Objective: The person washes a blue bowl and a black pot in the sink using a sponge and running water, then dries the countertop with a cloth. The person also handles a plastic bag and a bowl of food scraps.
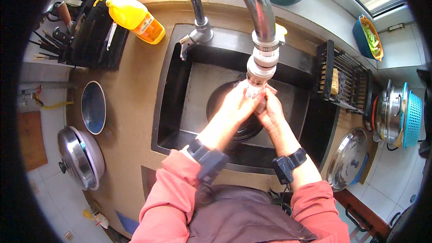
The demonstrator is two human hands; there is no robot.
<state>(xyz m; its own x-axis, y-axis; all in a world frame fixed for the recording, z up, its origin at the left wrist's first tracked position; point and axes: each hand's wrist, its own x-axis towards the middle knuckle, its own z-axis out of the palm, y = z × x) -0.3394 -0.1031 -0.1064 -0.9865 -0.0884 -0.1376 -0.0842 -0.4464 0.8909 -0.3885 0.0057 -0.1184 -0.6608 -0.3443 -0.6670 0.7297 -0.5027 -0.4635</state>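
Both hands are together under the faucet's white spray head [263, 65], where water runs over them. My left hand [241, 99] presses against a small pinkish item [261, 105]. From the other side, my right hand [271, 109] curls its fingers around that item, which is mostly covered and too blurred to name. Below the hands, a dark round pan or basin [216, 99] rests in the black sink [192, 108], partly hidden by my forearms. The curved metal faucet [256, 6] reaches over the sink from the back.
At back left are a yellow pump bottle [138, 18] and a black utensil rack [98, 37]. A blue bowl [93, 108] and lidded pot [81, 158] line the left counter. Right of the sink are a black drying rack [344, 74] and a metal lid [347, 160].
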